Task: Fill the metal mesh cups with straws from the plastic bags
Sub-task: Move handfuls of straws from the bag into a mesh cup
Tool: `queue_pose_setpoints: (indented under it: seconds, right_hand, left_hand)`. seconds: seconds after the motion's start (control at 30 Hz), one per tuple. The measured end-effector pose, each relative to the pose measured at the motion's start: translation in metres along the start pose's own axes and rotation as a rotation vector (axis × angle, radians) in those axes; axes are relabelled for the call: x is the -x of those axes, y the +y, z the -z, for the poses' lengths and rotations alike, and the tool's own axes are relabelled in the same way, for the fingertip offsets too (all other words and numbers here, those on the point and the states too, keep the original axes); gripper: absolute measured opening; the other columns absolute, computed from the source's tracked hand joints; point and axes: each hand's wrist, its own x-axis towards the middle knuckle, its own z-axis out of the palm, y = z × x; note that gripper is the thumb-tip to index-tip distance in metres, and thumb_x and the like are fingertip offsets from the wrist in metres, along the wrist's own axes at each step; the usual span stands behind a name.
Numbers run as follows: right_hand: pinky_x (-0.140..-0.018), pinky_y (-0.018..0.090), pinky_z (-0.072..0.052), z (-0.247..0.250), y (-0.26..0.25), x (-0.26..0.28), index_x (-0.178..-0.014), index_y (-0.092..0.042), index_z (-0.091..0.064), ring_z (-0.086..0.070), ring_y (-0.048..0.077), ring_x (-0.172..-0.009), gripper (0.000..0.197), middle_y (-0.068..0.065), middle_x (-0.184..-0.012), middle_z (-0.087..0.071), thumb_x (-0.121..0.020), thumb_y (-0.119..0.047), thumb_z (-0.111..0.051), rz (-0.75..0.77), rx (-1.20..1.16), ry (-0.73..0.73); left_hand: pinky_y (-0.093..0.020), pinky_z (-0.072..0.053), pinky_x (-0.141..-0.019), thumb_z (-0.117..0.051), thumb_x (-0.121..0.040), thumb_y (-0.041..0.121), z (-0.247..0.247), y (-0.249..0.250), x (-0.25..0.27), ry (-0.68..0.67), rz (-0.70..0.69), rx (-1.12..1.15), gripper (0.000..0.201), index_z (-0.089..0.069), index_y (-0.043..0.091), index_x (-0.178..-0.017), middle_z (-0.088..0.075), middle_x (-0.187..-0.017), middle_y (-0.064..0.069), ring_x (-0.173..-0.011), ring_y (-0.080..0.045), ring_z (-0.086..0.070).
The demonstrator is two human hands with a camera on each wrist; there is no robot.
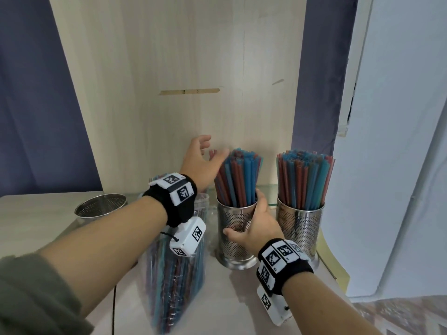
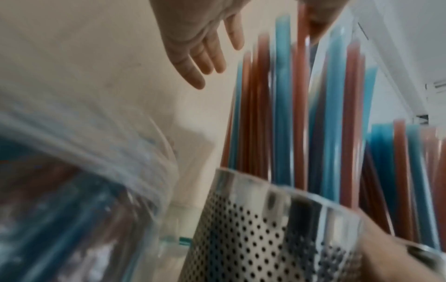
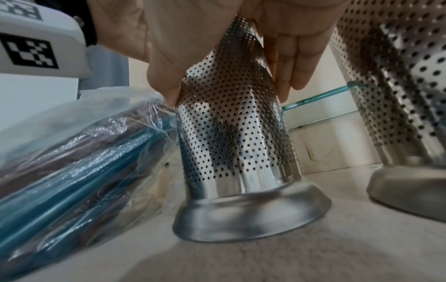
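My right hand [image 1: 257, 228] is wrapped around the side of the middle cup [image 1: 235, 229], thumb on the near face, fingers [image 3: 293, 63] on the far side. My left hand [image 1: 202, 158] is raised beside the straw tops [image 1: 242, 165], fingers [image 2: 200, 63] straight and spread, holding nothing. Both forearms reach forward, each with a black wristband.

No words, brand names or numbers can be read anywhere; the white blocks on the wristbands [image 1: 173, 189] carry only black-and-white square code patterns, with tiny print beside them too small to make out
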Motion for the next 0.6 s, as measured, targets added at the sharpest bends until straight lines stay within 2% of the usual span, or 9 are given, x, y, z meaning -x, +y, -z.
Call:
queue_pose_setpoints:
  seconds: [0.07,0.1,0.17,0.27,0.33,0.4,0.43,0.53,0.6]
  right_hand:
    - [-0.103,0.037,-0.049,0.001,0.000,0.000,-0.152,-0.026,0.000,-0.056,0.022,-0.123,0.126,0.004,-0.147,-0.044,-0.063,-0.053,-0.084,0.000,-0.006,-0.004]
    - [-0.103,0.037,-0.049,0.001,0.000,0.000,-0.152,-0.026,0.000,-0.055,0.022,-0.124,0.126,0.004,-0.147,-0.044,-0.063,-0.053,-0.085,0.001,-0.009,-0.003]
    - [-0.103,0.036,-0.049,0.001,0.000,0.001,-0.152,-0.025,-0.002,-0.055,0.021,-0.124,0.125,0.003,-0.147,-0.045,-0.063,-0.052,-0.086,0.010,-0.018,0.008]
    - [-0.103,0.035,-0.049,0.002,-0.001,0.001,-0.152,-0.023,-0.005,-0.055,0.020,-0.125,0.125,0.003,-0.146,-0.045,-0.062,-0.051,-0.086,0.023,-0.023,0.008]
    - [-0.104,0.034,-0.047,0.005,-0.002,0.001,-0.153,-0.021,-0.004,-0.053,0.021,-0.127,0.125,0.004,-0.148,-0.043,-0.063,-0.053,-0.085,0.031,-0.003,-0.012]
    - [-0.107,0.033,-0.045,0.008,-0.004,-0.001,-0.154,-0.019,-0.002,-0.050,0.021,-0.130,0.127,0.005,-0.151,-0.040,-0.064,-0.055,-0.084,0.034,0.026,-0.041]
    - [-0.108,0.033,-0.044,0.008,-0.004,-0.001,-0.154,-0.019,-0.001,-0.049,0.021,-0.131,0.127,0.006,-0.152,-0.039,-0.065,-0.055,-0.084,0.031,0.037,-0.051]
    - [-0.108,0.032,-0.044,0.008,-0.005,-0.001,-0.154,-0.016,-0.001,-0.049,0.021,-0.132,0.129,0.008,-0.152,-0.039,-0.064,-0.056,-0.084,0.025,0.063,-0.044]
    - [-0.106,0.033,-0.045,0.006,-0.005,0.001,-0.154,-0.016,-0.001,-0.050,0.023,-0.131,0.128,0.009,-0.151,-0.041,-0.065,-0.056,-0.083,0.017,0.078,-0.028]
  left_hand:
    - [-0.027,-0.040,-0.094,-0.052,-0.096,0.042,0.020,0.007,0.002,-0.008,0.016,0.072,0.046,-0.043,0.019,-0.136,-0.050,-0.131,0.002,-0.116,-0.013,-0.050]
    - [-0.028,-0.040,-0.094,-0.044,-0.098,0.048,0.033,0.008,0.004,-0.005,0.009,0.086,0.046,-0.044,0.019,-0.135,-0.051,-0.130,0.003,-0.115,-0.013,-0.050]
    - [-0.034,-0.039,-0.101,-0.033,-0.095,0.061,0.058,0.005,0.009,0.004,0.001,0.059,0.058,-0.044,0.021,-0.135,-0.051,-0.132,0.005,-0.119,-0.013,-0.048]
    - [-0.044,-0.038,-0.107,-0.026,-0.095,0.065,0.091,-0.003,0.019,0.032,0.031,-0.017,0.065,-0.043,0.019,-0.136,-0.052,-0.134,0.002,-0.119,-0.014,-0.048]
    - [-0.037,-0.043,-0.097,-0.031,-0.094,0.066,0.107,-0.010,0.028,0.051,0.085,-0.066,0.065,-0.045,0.015,-0.132,-0.054,-0.124,0.004,-0.107,-0.013,-0.051]
    - [-0.022,-0.040,-0.078,-0.042,-0.096,0.055,0.119,-0.018,0.038,0.055,0.133,-0.129,0.051,-0.048,0.014,-0.126,-0.054,-0.112,0.006,-0.093,-0.008,-0.052]
    - [-0.020,-0.038,-0.075,-0.048,-0.096,0.050,0.124,-0.024,0.043,0.046,0.159,-0.165,0.045,-0.048,0.015,-0.125,-0.054,-0.113,0.005,-0.094,-0.008,-0.052]
    - [-0.028,-0.041,-0.085,-0.062,-0.091,0.042,0.132,-0.041,0.057,-0.032,0.223,-0.278,0.048,-0.047,0.013,-0.126,-0.053,-0.121,-0.001,-0.110,-0.017,-0.053]
    - [-0.033,-0.044,-0.094,-0.064,-0.089,0.042,0.132,-0.050,0.064,-0.087,0.245,-0.335,0.052,-0.047,0.013,-0.128,-0.053,-0.124,-0.002,-0.112,-0.017,-0.052]
